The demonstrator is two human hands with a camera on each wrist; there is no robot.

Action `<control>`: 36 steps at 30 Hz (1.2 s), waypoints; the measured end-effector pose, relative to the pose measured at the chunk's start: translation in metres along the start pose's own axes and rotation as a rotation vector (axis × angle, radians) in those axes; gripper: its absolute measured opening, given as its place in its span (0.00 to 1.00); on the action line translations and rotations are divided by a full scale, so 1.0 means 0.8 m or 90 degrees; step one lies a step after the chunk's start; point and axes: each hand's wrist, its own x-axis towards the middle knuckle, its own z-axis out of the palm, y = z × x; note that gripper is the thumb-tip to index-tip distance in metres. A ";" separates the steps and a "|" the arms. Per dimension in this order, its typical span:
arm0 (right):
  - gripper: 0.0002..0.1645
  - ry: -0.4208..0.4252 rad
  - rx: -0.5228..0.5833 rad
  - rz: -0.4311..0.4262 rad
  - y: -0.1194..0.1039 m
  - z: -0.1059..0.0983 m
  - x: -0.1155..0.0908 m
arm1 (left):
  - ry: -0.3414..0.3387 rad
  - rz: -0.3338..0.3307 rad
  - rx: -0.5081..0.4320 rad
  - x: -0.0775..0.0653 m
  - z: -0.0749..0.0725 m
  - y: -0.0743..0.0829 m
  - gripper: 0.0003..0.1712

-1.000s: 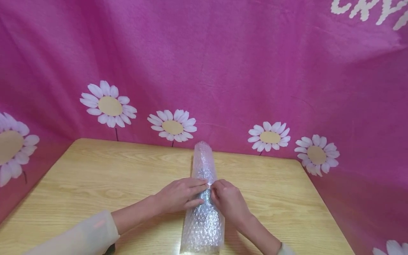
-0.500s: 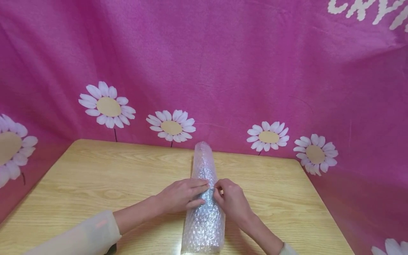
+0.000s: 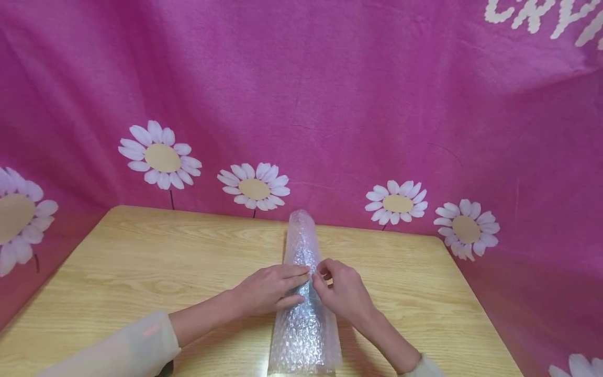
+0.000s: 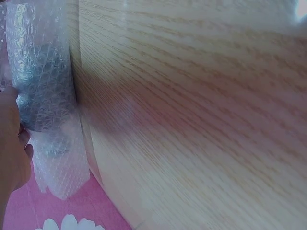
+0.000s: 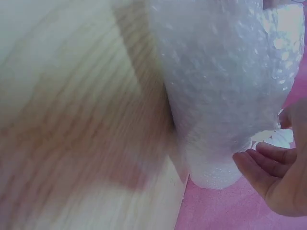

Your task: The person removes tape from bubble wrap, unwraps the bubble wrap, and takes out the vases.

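Observation:
A long roll of clear bubble wrap (image 3: 303, 335) lies lengthwise on the table. Something dark and roughly cylindrical (image 4: 45, 100) shows through its layers in the left wrist view; its kind is hard to tell. My left hand (image 3: 269, 289) rests on the roll from the left, its fingers extended across the top. From the right, my right hand (image 3: 346, 290) pinches the loose edge of the bubble wrap close to the left fingertips. In the right wrist view, that edge stands lifted off the roll beside the right hand (image 5: 288, 167).
The wood-grain table (image 3: 179, 251) extends to both sides of the roll. Behind it hangs a pink curtain (image 3: 330, 104) printed with white daisies. The roll's far end reaches the table's back edge.
My right hand has shifted slightly at the wrap's edge, its fingers more arched. The loose edge near the front has spread to the right. My left hand stays almost still.

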 end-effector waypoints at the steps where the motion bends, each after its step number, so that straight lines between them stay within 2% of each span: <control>1: 0.04 -0.002 -0.006 0.003 0.000 0.000 0.002 | 0.001 0.001 0.002 0.000 0.000 0.000 0.30; 6: 0.07 0.000 -0.045 0.006 0.001 0.001 0.015 | 0.003 0.002 0.009 -0.001 0.000 0.001 0.31; 11: 0.15 -0.009 -0.052 0.010 0.006 0.004 0.032 | 0.008 0.009 0.019 0.000 0.000 0.000 0.31; 14: 0.20 -0.020 -0.053 0.029 0.009 0.008 0.042 | 0.010 0.014 0.020 0.001 0.001 0.001 0.30; 23: 0.26 -0.041 -0.056 0.088 0.010 0.017 0.064 | 0.008 0.016 0.032 0.003 0.002 0.003 0.29; 36: 0.18 -0.019 -0.052 0.077 0.011 0.021 0.070 | 0.013 0.004 0.014 0.004 0.002 0.003 0.29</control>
